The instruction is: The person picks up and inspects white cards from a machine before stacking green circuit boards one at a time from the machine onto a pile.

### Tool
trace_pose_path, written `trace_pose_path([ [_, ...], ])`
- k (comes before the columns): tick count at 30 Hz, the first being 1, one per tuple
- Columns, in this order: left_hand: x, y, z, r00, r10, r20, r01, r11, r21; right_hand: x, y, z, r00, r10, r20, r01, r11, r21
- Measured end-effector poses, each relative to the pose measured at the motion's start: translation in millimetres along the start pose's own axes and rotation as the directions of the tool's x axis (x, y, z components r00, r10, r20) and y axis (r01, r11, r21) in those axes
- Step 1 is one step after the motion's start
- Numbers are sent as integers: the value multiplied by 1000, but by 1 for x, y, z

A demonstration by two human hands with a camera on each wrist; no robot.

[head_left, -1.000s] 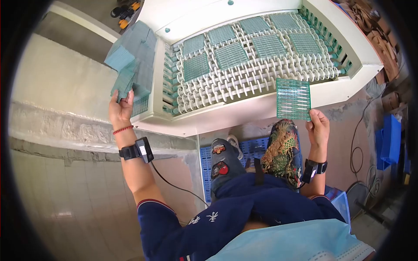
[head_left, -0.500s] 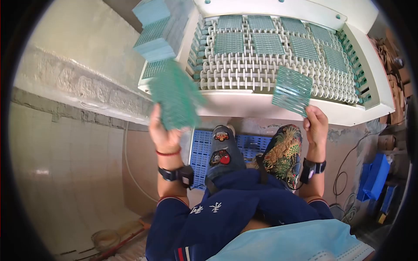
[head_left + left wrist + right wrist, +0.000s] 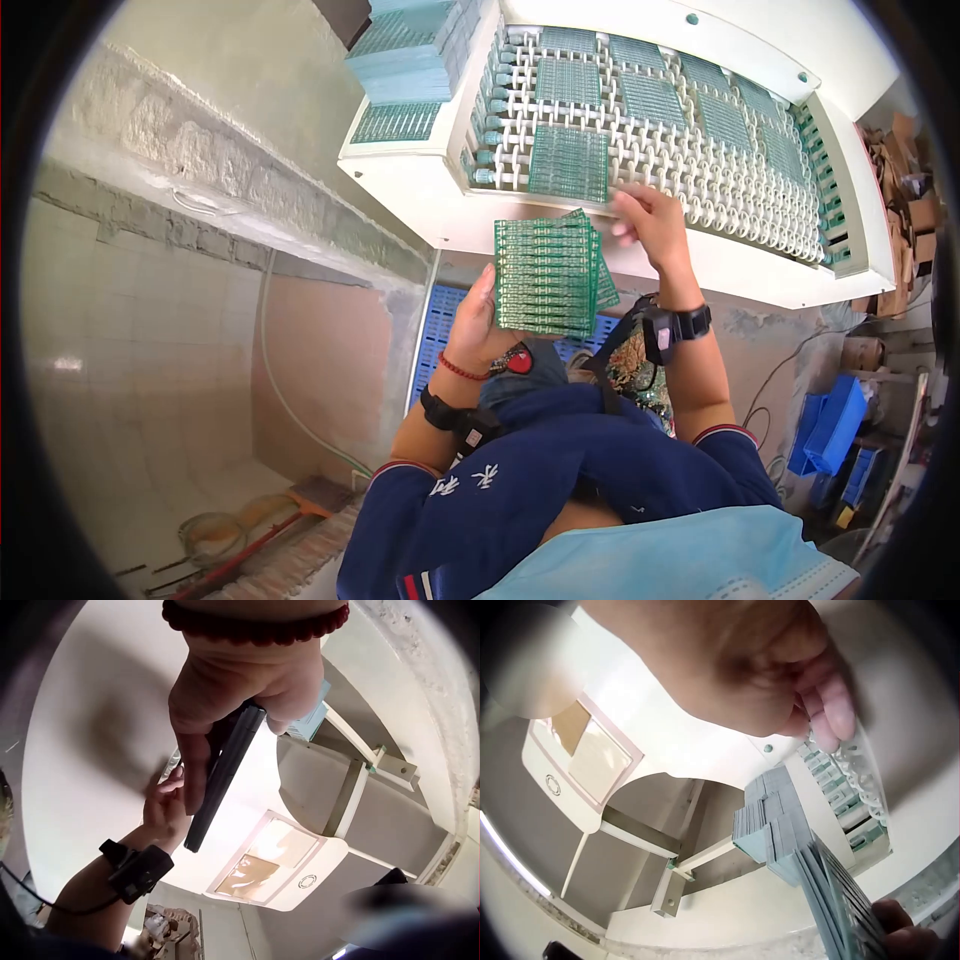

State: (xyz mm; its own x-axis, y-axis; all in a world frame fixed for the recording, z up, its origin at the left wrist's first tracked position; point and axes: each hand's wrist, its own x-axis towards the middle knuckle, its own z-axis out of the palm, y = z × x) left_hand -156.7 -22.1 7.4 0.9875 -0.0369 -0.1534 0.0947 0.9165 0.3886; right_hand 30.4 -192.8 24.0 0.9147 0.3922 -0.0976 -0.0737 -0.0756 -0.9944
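In the head view, the left hand holds a stack of green slotted panels in front of the white machine; the stack shows edge-on in the left wrist view. One green panel lies on the front-left rollers. Just beside its lower right corner is the right hand, fingers loosely bent and slightly blurred. Nothing is visible between the fingers of the right hand in the right wrist view, where left-hand fingers grip the stack at the lower right.
More green panels lie in rows on the white ringed rollers. Tall piles of panels stand on the machine's left ledge, with a single layer in front. Blue bins and brown scraps sit at the right.
The left hand has brought its stack away from the piles toward the middle. The right hand has moved left; the panel it held is out of its fingers, and one now lies on the front-left rollers.
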Motion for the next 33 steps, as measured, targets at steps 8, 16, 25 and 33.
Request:
trace_pose_path([
  [8, 33, -4, 4, 997, 35, 61, -50, 965, 257, -63, 10, -27, 983, 29, 179, -42, 997, 67],
  [16, 50, -13, 15, 993, 112, -22, -98, 933, 347, -57, 6, -29, 996, -19, 91, 29, 993, -113],
  [25, 40, 3, 16, 988, 59, 142, -68, 996, 58, 8, 9, -85, 955, 39, -293, 53, 953, 299],
  [33, 37, -4, 10, 992, 123, 27, -126, 962, 243, -7, 1, -87, 938, -103, -332, 23, 971, -238],
])
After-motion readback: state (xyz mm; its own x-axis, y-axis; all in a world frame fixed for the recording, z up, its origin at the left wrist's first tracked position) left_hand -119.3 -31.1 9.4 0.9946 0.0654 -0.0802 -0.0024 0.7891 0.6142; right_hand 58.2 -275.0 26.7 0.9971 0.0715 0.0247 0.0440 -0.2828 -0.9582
